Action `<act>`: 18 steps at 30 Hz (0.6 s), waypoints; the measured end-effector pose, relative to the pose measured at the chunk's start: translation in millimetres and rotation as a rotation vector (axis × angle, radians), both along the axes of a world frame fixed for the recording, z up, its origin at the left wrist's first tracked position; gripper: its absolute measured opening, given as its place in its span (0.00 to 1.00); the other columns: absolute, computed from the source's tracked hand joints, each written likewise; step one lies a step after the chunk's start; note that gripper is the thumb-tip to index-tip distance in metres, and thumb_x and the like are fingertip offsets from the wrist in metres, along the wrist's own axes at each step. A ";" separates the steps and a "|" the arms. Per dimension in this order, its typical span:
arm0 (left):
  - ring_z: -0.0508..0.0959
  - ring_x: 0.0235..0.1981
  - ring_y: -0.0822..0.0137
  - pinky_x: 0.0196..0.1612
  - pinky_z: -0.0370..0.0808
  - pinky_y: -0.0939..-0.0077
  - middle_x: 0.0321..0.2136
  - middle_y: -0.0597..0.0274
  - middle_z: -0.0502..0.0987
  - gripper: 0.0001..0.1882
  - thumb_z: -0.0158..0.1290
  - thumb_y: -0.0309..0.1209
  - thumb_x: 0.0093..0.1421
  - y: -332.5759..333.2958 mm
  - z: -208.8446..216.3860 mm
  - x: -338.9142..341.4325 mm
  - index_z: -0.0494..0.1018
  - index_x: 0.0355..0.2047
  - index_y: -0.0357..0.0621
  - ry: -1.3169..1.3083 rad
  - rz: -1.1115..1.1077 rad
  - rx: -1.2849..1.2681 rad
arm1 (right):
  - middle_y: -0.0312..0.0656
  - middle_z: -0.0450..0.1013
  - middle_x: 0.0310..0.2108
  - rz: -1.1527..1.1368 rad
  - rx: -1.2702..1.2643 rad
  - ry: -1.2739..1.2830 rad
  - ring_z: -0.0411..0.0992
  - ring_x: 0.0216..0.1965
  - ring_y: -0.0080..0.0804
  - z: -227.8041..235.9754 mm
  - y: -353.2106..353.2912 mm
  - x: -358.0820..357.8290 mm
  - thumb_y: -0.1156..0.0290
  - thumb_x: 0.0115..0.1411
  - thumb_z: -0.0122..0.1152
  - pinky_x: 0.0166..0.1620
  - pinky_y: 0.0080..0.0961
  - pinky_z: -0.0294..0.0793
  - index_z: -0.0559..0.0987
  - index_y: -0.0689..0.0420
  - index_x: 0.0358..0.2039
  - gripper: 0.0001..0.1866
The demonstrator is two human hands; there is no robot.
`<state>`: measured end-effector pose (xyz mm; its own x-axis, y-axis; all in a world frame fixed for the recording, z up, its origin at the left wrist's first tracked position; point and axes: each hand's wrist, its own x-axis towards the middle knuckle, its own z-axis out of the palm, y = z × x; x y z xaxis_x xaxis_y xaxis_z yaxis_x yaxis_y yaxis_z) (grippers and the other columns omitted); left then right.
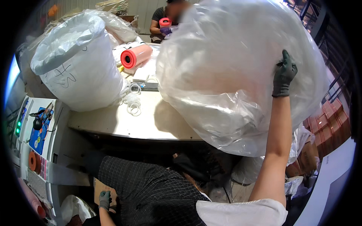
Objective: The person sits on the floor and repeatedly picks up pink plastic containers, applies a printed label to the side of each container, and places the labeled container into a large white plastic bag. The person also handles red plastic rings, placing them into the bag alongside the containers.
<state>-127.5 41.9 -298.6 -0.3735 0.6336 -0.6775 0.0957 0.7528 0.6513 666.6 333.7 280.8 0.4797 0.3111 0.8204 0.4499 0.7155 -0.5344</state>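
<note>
A huge clear plastic bag (211, 67) bulges over the right side of the table, with something pinkish showing faintly through it. My right hand (284, 73), in a dark grey-green glove, is stretched far forward with its fingers closed on the film of this bag. Down at the lower left, beside my leg, is my left hand (105, 199) in a similar glove. Its fingers look curled, and what they hold, if anything, is hidden. A piece of brown cardboard (100, 188) lies close by it.
A full white sack (75, 67) stands on the table (102, 122) at left. Near it lie a red-ended roll (137, 54) and white rings (134, 103). A co-worker (160, 22) holds another roll opposite. A white machine (49, 150) is at left; boxes (328, 124) are stacked at right.
</note>
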 end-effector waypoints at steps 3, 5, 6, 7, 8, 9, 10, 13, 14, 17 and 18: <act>0.74 0.18 0.62 0.21 0.72 0.62 0.22 0.59 0.73 0.13 0.60 0.38 0.64 2.0 -3.2 8.8 0.72 0.30 0.42 -0.055 0.036 -0.040 | 0.43 0.84 0.45 0.046 0.053 -0.305 0.80 0.46 0.32 -36.9 -7.2 -29.0 0.73 0.71 0.54 0.55 0.30 0.75 0.82 0.63 0.58 0.19; 0.78 0.22 0.58 0.23 0.75 0.59 0.27 0.56 0.75 0.12 0.59 0.39 0.65 -2.4 -22.3 -8.0 0.74 0.35 0.43 -0.062 0.012 -0.123 | 0.52 0.79 0.53 -0.703 -0.077 -0.895 0.74 0.57 0.51 -87.2 -9.4 16.6 0.68 0.67 0.61 0.64 0.47 0.64 0.80 0.62 0.59 0.22; 0.78 0.22 0.57 0.23 0.76 0.58 0.28 0.56 0.76 0.12 0.58 0.39 0.65 -0.9 -30.1 -7.6 0.74 0.36 0.44 -0.077 0.029 -0.131 | 0.57 0.77 0.57 -1.055 -0.019 -1.122 0.71 0.62 0.61 -112.8 -10.7 39.6 0.65 0.66 0.65 0.69 0.56 0.59 0.79 0.61 0.60 0.24; 0.79 0.22 0.56 0.23 0.76 0.58 0.30 0.55 0.76 0.12 0.58 0.39 0.65 3.5 -36.7 -5.6 0.74 0.38 0.44 -0.092 0.040 -0.137 | 0.53 0.77 0.58 -1.023 -0.186 -1.012 0.71 0.63 0.58 -140.9 -13.7 72.8 0.58 0.65 0.66 0.69 0.54 0.61 0.79 0.61 0.59 0.26; 0.78 0.21 0.56 0.22 0.75 0.58 0.29 0.55 0.76 0.12 0.58 0.39 0.65 -0.8 -37.1 -8.1 0.74 0.37 0.44 -0.099 0.076 -0.131 | 0.53 0.77 0.59 -0.907 -0.417 -0.760 0.71 0.63 0.56 -169.6 -23.6 94.6 0.55 0.66 0.65 0.69 0.52 0.61 0.80 0.60 0.58 0.27; 0.77 0.19 0.57 0.21 0.74 0.58 0.29 0.55 0.76 0.11 0.58 0.39 0.65 -7.9 -36.1 -10.8 0.74 0.37 0.45 -0.102 0.117 -0.127 | 0.52 0.76 0.60 -0.771 -0.634 -0.500 0.71 0.63 0.53 -191.5 -31.0 105.1 0.52 0.66 0.64 0.69 0.50 0.62 0.81 0.60 0.57 0.27; 0.76 0.18 0.57 0.21 0.73 0.58 0.28 0.56 0.76 0.11 0.58 0.39 0.65 -14.6 -34.0 -14.2 0.74 0.36 0.45 -0.103 0.153 -0.124 | 0.52 0.79 0.54 -0.899 -0.566 -0.560 0.75 0.57 0.51 -204.8 -37.3 106.6 0.51 0.66 0.65 0.63 0.48 0.67 0.82 0.61 0.53 0.26; 0.75 0.18 0.58 0.20 0.72 0.59 0.26 0.56 0.75 0.12 0.58 0.39 0.66 -16.5 -38.4 -12.4 0.74 0.36 0.44 -0.116 0.124 -0.104 | 0.52 0.84 0.41 -1.217 -0.460 -0.646 0.83 0.44 0.53 -234.9 -58.8 127.5 0.52 0.66 0.66 0.52 0.45 0.78 0.82 0.61 0.52 0.26; 0.75 0.18 0.58 0.20 0.72 0.59 0.26 0.56 0.75 0.12 0.58 0.40 0.66 -10.5 -42.4 -7.6 0.74 0.35 0.44 -0.112 0.075 -0.130 | 0.52 0.80 0.49 -1.231 -0.654 -0.656 0.77 0.52 0.53 -245.5 -73.4 141.5 0.49 0.66 0.65 0.58 0.45 0.73 0.81 0.62 0.54 0.29; 0.76 0.18 0.59 0.21 0.73 0.60 0.25 0.57 0.75 0.13 0.59 0.41 0.65 5.1 -44.3 8.8 0.74 0.35 0.45 -0.078 -0.005 -0.146 | 0.55 0.70 0.64 -1.156 -0.835 -0.443 0.64 0.68 0.53 -265.5 -102.5 135.8 0.46 0.64 0.66 0.68 0.45 0.65 0.77 0.64 0.59 0.35; 0.76 0.18 0.59 0.21 0.73 0.60 0.25 0.57 0.76 0.13 0.60 0.41 0.65 -9.1 -37.6 2.2 0.74 0.35 0.45 -0.038 0.029 -0.132 | 0.56 0.70 0.63 -1.039 -0.653 -0.239 0.63 0.68 0.53 -271.6 -88.0 69.3 0.48 0.64 0.67 0.67 0.44 0.65 0.76 0.65 0.60 0.35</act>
<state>-125.3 32.8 -336.2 -0.3629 0.5276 -0.7681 0.0502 0.8342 0.5492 735.9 245.7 9.2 0.6024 0.2558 0.7561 0.7772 -0.4038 -0.4826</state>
